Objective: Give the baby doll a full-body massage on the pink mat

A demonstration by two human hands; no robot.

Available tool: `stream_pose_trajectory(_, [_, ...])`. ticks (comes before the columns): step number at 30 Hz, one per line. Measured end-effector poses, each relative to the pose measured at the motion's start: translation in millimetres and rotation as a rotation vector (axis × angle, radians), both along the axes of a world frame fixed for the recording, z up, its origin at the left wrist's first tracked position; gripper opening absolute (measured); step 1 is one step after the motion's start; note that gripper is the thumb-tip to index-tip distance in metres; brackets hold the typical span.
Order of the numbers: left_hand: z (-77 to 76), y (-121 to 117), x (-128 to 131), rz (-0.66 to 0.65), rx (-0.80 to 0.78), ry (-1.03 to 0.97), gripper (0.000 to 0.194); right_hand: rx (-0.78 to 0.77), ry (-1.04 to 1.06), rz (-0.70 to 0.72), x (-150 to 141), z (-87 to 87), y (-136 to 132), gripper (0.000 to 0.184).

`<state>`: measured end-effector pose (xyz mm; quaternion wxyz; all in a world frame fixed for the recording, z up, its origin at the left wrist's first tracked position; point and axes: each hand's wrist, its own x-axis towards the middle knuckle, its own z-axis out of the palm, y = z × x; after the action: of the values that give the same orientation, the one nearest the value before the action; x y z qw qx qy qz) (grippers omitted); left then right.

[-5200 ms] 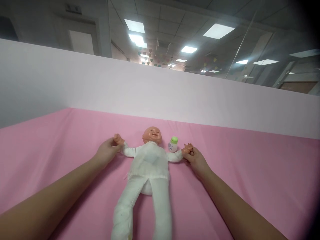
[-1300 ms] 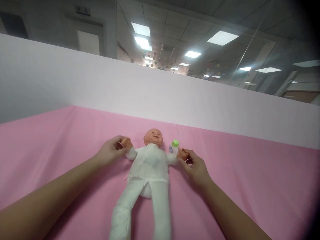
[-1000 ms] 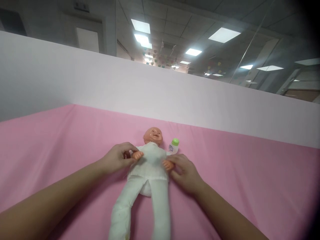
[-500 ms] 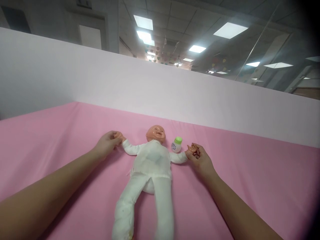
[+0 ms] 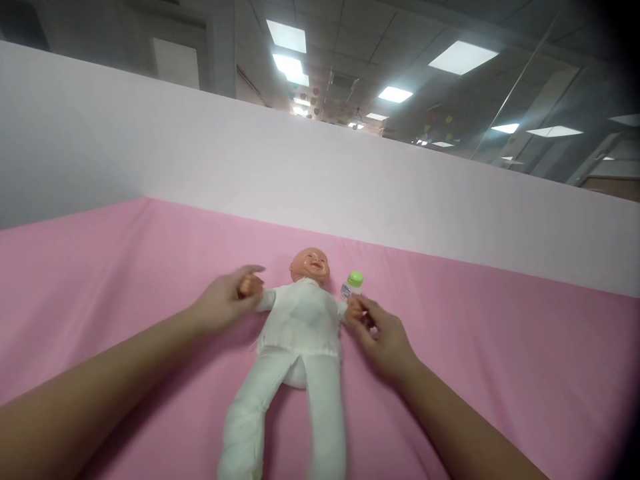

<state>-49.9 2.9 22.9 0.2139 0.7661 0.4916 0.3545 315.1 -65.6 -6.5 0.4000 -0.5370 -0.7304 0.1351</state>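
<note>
A baby doll (image 5: 300, 320) with a white cloth body and a hard plastic head lies on its back, legs toward me. My left hand (image 5: 227, 300) is closed around the doll's hand on the left side, thumb below it and a finger stretched out above. On the right side my right hand (image 5: 380, 333) pinches the doll's other hand between thumb and fingers. Both doll arms are bent in close to its body. Just beyond my right hand stands a small bottle (image 5: 353, 283) with a green cap, its lower part hidden by my fingers.
Pink sheeting (image 5: 475, 373) with soft creases covers the surface under the doll. Behind it runs a low white wall (image 5: 310, 180), with glass above it reflecting or showing ceiling lights.
Both my hands have moved inward toward the doll's body, bringing its hands along. The doll's arms were stretched out to the sides and are now folded in.
</note>
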Motion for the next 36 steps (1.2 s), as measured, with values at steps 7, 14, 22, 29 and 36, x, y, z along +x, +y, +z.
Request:
stream_pose_trajectory(7, [-24.3, 49.5, -46.7, 0.441, -0.154, 0.052, 0.060, -0.278, 0.409, -0.288, 56.8, -26.5, 46.3, 0.091])
stream_pose_trajectory(14, [-38.6, 26.0, -19.8, 0.401, 0.276, 0.444, 0.040, -0.232, 0.351, -0.213, 68.9, -44.3, 58.0, 0.086])
stream_pose_trajectory(22, [-19.5, -61.0, 19.9, -0.685, 0.621, 0.456, 0.084, -0.273, 0.432, -0.298, 63.6, -39.6, 62.4, 0.091])
stream_pose_trajectory(29, [-13.6, -88.9, 36.3, -0.821, 0.737, 0.275, 0.079, -0.165, 0.411, -0.339, 52.8, -29.8, 57.7, 0.079])
stream_pose_trajectory(36, [-18.2, -62.1, 31.1, -0.429, 0.535, -0.014, 0.057, 0.075, 0.221, -0.178, 8.3, -13.9, 31.0, 0.045])
